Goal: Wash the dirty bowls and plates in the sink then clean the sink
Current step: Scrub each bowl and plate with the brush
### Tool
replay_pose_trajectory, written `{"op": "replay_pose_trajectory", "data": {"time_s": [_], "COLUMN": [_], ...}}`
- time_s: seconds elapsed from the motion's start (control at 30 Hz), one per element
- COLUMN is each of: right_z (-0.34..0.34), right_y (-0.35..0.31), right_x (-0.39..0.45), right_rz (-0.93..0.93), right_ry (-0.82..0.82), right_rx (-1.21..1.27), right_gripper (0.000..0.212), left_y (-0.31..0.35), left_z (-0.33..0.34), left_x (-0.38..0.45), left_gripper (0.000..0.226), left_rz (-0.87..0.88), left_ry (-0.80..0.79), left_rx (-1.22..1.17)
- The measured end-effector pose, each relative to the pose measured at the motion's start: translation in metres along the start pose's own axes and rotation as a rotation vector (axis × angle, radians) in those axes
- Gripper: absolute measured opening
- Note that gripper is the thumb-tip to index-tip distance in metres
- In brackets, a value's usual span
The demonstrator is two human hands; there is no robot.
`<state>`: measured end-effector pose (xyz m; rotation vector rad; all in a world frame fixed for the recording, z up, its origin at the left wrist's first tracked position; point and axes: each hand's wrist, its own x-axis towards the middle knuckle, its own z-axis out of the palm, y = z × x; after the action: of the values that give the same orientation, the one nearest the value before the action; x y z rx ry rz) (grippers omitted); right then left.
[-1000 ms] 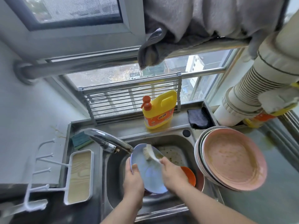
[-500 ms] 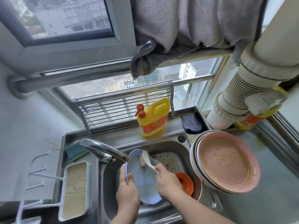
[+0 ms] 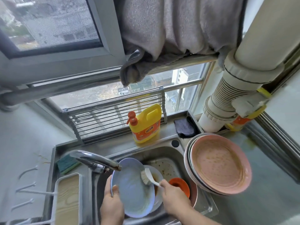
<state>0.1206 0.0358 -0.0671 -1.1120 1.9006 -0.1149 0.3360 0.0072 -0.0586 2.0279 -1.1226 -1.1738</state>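
Right hand (image 3: 174, 201): fingers curled round the white handle of a dish brush (image 3: 148, 176), bristles against the blue plate (image 3: 132, 189); left hand (image 3: 112, 203) grips that plate's left rim, thumb on its face, tilted over the sink (image 3: 168, 153). Behind the plate: white dish (image 3: 156, 176) mostly hidden, orange bowl (image 3: 179, 185) partly hidden. Pink plates (image 3: 220, 166) stacked at the sink's right edge; lower ones show rims only.

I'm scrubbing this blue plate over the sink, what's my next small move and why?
Probably sweep the brush down across the blue plate. The right hand has its bristles at the upper right rim, the left hand holds the plate tilted, and the lower face looks smeared.
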Motion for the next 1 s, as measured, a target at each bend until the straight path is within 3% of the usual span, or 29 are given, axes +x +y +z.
{"op": "replay_pose_trajectory", "data": {"time_s": [0.1,0.23,0.33,0.4,0.5,0.53,0.63,0.7,0.77,0.87,1.0], "right_z": [0.005,0.036,0.054,0.055,0.039,0.031,0.027,0.041,0.055,0.044,0.021], "right_y": [-0.029,-0.062,-0.059,-0.059,-0.057,-0.054,-0.057,-0.063,-0.059,-0.046,-0.008], "right_x": [0.006,-0.024,-0.042,-0.031,-0.006,-0.004,-0.002,0.003,-0.005,-0.043,-0.056], "right_rz": [-0.092,-0.195,-0.165,-0.135,0.030,0.056,0.168,0.121,-0.018,-0.186,-0.267], "right_ry": [0.009,-0.093,-0.043,-0.006,0.062,0.070,-0.012,-0.033,-0.060,-0.156,-0.254], "right_rx": [0.013,0.184,0.315,0.376,0.603,0.541,0.695,0.650,0.505,0.404,0.076], "right_gripper": [0.020,0.026,0.023,0.020,0.008,0.007,0.014,0.022,0.017,0.013,0.031], "left_y": [-0.005,0.006,0.012,0.014,0.009,0.007,0.011,0.014,0.014,0.024,-0.005], "left_z": [0.006,0.008,0.006,0.007,0.013,0.015,0.015,0.013,0.010,0.002,0.000], "left_x": [-0.006,0.012,0.020,0.014,0.000,-0.005,-0.018,-0.016,-0.004,0.012,0.068], "left_gripper": [0.061,0.057,0.051,0.062,0.050,0.050,0.051,0.061,0.066,0.042,0.058], "left_rz": [-0.030,-0.078,-0.108,-0.073,0.004,0.025,0.036,0.013,-0.057,-0.155,-0.176], "left_ry": [-0.119,-0.075,-0.069,-0.105,-0.156,-0.152,-0.155,-0.140,-0.098,-0.057,-0.028], "left_rx": [0.061,-0.014,-0.015,0.022,0.101,0.116,0.121,0.086,0.035,-0.037,-0.106]}}
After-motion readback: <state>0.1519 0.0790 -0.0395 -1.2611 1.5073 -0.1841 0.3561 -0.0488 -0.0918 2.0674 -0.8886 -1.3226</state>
